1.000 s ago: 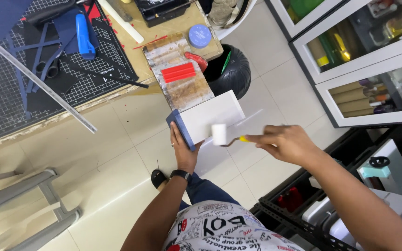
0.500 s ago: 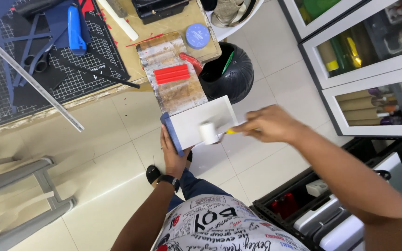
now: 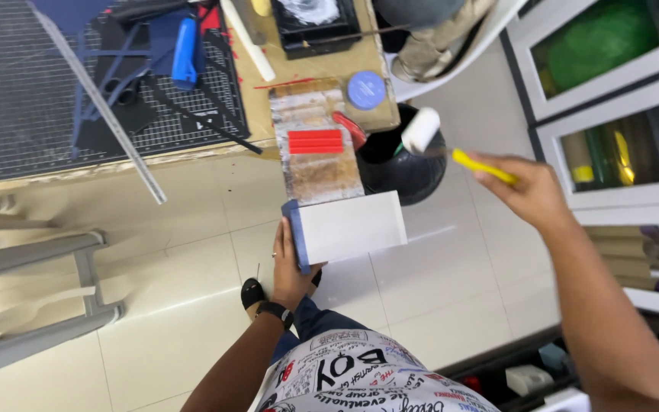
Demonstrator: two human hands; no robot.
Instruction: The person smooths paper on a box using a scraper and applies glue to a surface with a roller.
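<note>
A flat white rectangular board with a blue left edge (image 3: 348,227) is held level above the pale tiled floor (image 3: 184,305), just near of the paint-streaked wooden plank (image 3: 316,145). The left hand (image 3: 291,263) is clamped on its near left corner from beneath. The right hand (image 3: 528,191), closed around a yellow handle, holds a small white paint roller (image 3: 421,130) over the black round bin (image 3: 402,164), far right of the board.
</note>
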